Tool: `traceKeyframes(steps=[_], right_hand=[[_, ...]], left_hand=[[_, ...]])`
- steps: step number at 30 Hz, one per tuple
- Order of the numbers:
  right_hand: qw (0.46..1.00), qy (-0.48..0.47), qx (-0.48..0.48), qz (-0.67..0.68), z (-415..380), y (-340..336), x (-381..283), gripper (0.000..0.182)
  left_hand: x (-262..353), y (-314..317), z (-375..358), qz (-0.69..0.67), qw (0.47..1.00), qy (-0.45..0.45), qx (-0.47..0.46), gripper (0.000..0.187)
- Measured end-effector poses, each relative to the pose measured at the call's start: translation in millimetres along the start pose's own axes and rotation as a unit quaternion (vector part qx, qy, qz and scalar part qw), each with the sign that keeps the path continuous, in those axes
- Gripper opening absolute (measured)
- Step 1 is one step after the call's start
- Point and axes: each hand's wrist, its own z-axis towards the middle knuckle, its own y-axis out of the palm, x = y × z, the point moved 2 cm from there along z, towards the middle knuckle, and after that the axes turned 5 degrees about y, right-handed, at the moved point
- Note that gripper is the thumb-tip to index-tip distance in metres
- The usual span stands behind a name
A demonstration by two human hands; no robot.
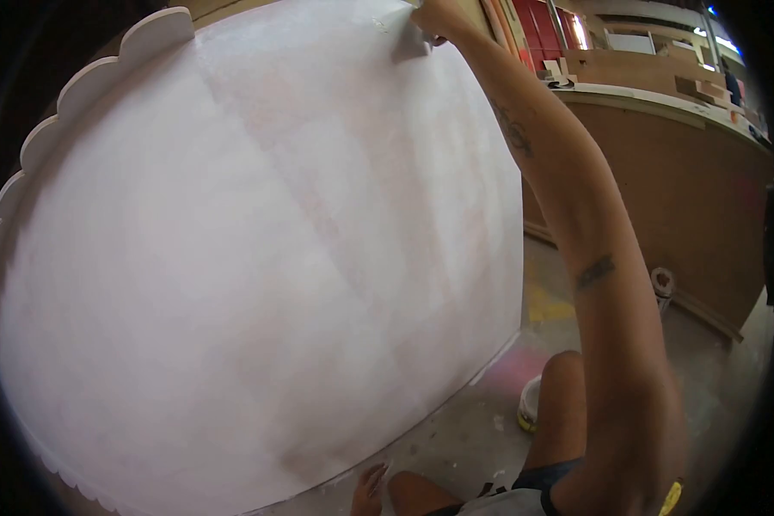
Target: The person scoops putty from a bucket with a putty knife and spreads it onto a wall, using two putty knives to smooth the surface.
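Fingers of the right hand point(439, 19) close around a small pale pad point(418, 40) at the top of a large white panel point(232, 284), the bare arm point(615, 275) stretched up along the right side of the view. The top edge of the picture cuts across the hand, and the pad is too small to identify, but it appears to lie against the panel's surface near the upper right edge.

Low in the foreground, the left hand point(370, 492) is beside one bent knee point(417, 494), near the panel's foot; whether its fingers are apart or together cannot be told. The other knee point(563, 370) rises to the right, just beside a white bucket point(531, 404) with a yellow band near its base.

Across most of the view spreads the panel, rounded in outline, its white coat uneven, with pinkish-brown patches showing through. Pale scalloped trim point(86, 86) runs along its left edge. To the right, the gray floor point(456, 439) carries a pink stain point(514, 368) and a yellow patch point(549, 307).

Beyond stands a long brown bench point(654, 189) with a pale top, wooden boards point(636, 69) on and behind it. A red surface point(537, 34) and bright ceiling lights point(722, 39) fill the far background.
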Motion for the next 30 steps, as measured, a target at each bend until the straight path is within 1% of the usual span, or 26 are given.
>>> traceKeyframes(steps=[2, 6, 8, 9, 11, 13, 15, 17, 18, 19, 20, 21, 22, 23, 24, 25, 26, 30], right_hand=[[1.000, 0.019, -0.002, -0.014, 0.5, 3.0, 5.7, 0.032], [0.998, 0.027, 0.032, -0.043, -10.7, 10.6, -21.1, 0.029], [0.991, -0.041, 0.075, -0.106, -9.1, 19.5, -40.0, 0.026], [0.991, -0.042, 0.075, -0.105, -11.2, 23.2, -48.3, 0.026], [0.982, -0.090, 0.102, -0.127, -18.5, 28.6, -68.8, 0.028], [0.983, -0.102, 0.097, -0.120, -17.2, 38.1, -86.4, 0.029], [0.976, -0.150, 0.111, -0.108, -17.2, 46.6, -105.8, 0.028], [0.979, -0.133, 0.058, -0.141, -52.4, 34.6, -141.5, 0.026], [0.984, -0.125, 0.033, -0.126, -69.5, 30.7, -158.1, 0.025], [0.987, -0.116, 0.009, -0.111, -76.2, 34.3, -170.0, 0.029], [0.987, -0.117, 0.010, -0.111, -80.6, 42.7, -179.0, 0.029], [0.981, -0.164, 0.052, -0.091, -79.0, 56.5, -184.1, 0.025], [0.971, -0.211, 0.092, -0.071, -82.6, 63.2, -190.8, 0.022], [0.971, -0.212, 0.090, -0.070, -85.2, 70.6, -195.0, 0.022], [0.968, -0.227, 0.089, -0.064, -89.7, 77.7, -200.3, 0.021], [0.964, -0.243, 0.087, -0.057, -95.1, 82.8, -208.0, 0.019], [0.960, -0.254, 0.114, -0.042, -98.7, 86.9, -214.9, 0.019], [0.963, -0.251, 0.081, -0.046, -113.8, 88.9, -228.9, 0.019]], left_hand=[[-7.8, 4.0, 1.5, -0.022, 1.000, -0.015, 0.005, 0.043], [-27.2, 13.4, -5.9, -0.065, 0.997, -0.048, 0.017, 0.043], [-38.3, 16.7, -10.1, -0.086, 0.994, -0.063, 0.022, 0.044], [-43.9, 19.2, -13.6, -0.096, 0.993, -0.071, 0.023, 0.044], [-54.8, 24.1, -21.1, -0.118, 0.989, -0.087, 0.022, 0.044], [-62.4, 29.3, -27.5, -0.141, 0.984, -0.104, 0.020, 0.045], [-67.5, 34.2, -32.7, -0.163, 0.979, -0.119, 0.017, 0.045], [-71.2, 38.2, -36.2, -0.184, 0.974, -0.132, 0.014, 0.046], [-73.8, 39.2, -38.0, -0.194, 0.971, -0.139, 0.013, 0.046], [-76.3, 38.1, -38.0, -0.203, 0.968, -0.145, 0.013, 0.047], [-76.1, 38.9, -38.9, -0.213, 0.965, -0.152, 0.012, 0.047], [-71.7, 37.1, -37.2, -0.213, 0.965, -0.152, 0.012, 0.047], [-64.4, 34.7, -34.3, -0.157, 0.977, -0.145, -0.011, 0.047], [-61.9, 33.6, -34.3, -0.101, 0.985, -0.139, -0.033, 0.047], [-65.7, 33.1, -35.0, -0.102, 0.984, -0.140, -0.030, 0.047], [-66.9, 34.4, -36.6, -0.088, 0.988, -0.123, -0.023, 0.046], [-64.7, 35.5, -38.1, -0.074, 0.991, -0.107, -0.015, 0.045], [-73.1, 31.9, -35.9, -0.010, 0.999, -0.041, 0.012, 0.042]])
